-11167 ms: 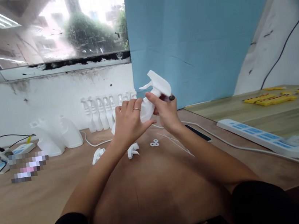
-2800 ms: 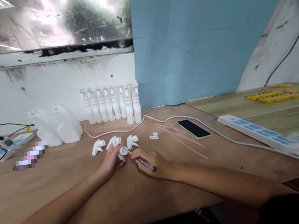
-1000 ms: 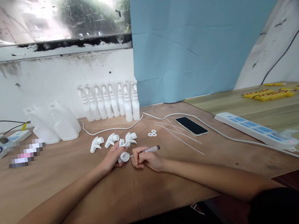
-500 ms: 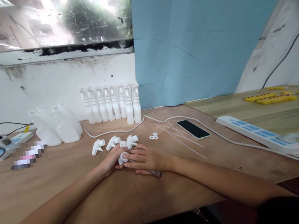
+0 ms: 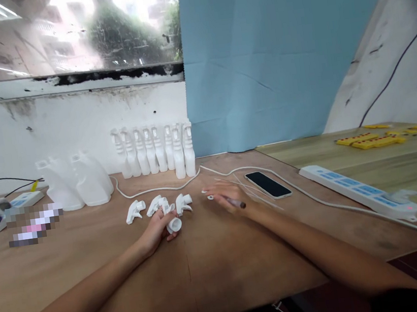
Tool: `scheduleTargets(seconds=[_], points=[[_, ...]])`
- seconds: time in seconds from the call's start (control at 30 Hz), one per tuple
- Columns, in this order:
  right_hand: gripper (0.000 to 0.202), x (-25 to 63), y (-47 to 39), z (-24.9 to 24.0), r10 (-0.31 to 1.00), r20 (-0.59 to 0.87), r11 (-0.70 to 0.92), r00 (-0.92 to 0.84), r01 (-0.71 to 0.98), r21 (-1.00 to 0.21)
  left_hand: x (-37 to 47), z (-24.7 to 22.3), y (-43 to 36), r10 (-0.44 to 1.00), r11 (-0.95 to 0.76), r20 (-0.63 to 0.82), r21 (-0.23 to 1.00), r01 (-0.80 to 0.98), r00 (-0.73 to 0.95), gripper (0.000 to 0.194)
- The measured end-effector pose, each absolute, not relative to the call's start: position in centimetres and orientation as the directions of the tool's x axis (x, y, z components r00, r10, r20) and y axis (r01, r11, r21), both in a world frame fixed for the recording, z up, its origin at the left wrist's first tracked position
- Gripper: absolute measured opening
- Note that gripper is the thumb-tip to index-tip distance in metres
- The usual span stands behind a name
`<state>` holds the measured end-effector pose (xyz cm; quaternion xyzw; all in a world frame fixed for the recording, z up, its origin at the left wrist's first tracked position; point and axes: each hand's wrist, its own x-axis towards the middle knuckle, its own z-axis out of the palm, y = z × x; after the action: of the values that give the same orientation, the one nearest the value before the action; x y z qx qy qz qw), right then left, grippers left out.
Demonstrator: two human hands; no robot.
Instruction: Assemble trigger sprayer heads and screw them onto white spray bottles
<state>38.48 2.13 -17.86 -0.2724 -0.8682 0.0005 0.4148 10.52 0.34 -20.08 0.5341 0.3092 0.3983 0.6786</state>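
Note:
A white spray trigger head is held in my left hand, its round collar opening facing me. Fingers and thumb are closed around its body. Farther right, my right hand reaches over small white ring gaskets, partly covering them. It grips a slim screwdriver-like tool, whose dark handle end sticks out by the wrist; its tip is hidden. Whether the fingertips touch a gasket I cannot tell. Loose trigger heads lie just beyond my left hand, another trigger head to its right.
White spray bottles stand in a row by the wall, with larger white bottles to their left. Thin white tubes and a phone lie right. A white cable crosses the table to a power strip.
My right hand has left the trigger head and moved right and away from me to the gaskets, still holding the tool. My left hand keeps the trigger head, its collar now uncovered.

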Motion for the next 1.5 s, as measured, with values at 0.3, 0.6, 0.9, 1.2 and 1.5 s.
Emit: scheduleTargets(seconds=[0.3, 0.6, 0.9, 1.2, 1.5], points=[[0.059, 39.9, 3.7, -17.9, 0.865, 0.492, 0.483, -0.097, 0.424, -0.766, 9.1, -18.9, -0.6, 0.881, -0.199, 0.182, 0.980, -0.007, 0.436, 0.034], [0.059, 40.4, 3.8, -18.3, 0.899, 0.433, 0.408, -0.067, 0.490, -0.770, -0.9, -16.5, 5.2, 0.767, -0.555, 0.623, 0.527, 0.644, 0.152, 0.035], [0.042, 40.5, 4.7, -17.7, 0.818, 0.566, 0.387, 0.102, 0.629, -0.674, -7.9, -17.7, 8.1, 0.895, -0.437, 0.351, 0.562, 0.703, 0.275, 0.046], [0.032, 40.2, 6.4, -20.3, 0.883, 0.468, 0.414, -0.048, 0.552, -0.724, -8.2, -15.7, 6.5, 0.924, -0.356, 0.050, 0.477, 0.804, 0.380, 0.067], [0.028, 38.3, 7.6, -20.5, 0.858, 0.427, 0.512, -0.285, 0.544, -0.665, -6.5, -15.4, 6.0, 0.849, -0.486, 0.059, 0.475, 0.733, 0.524, 0.044]])
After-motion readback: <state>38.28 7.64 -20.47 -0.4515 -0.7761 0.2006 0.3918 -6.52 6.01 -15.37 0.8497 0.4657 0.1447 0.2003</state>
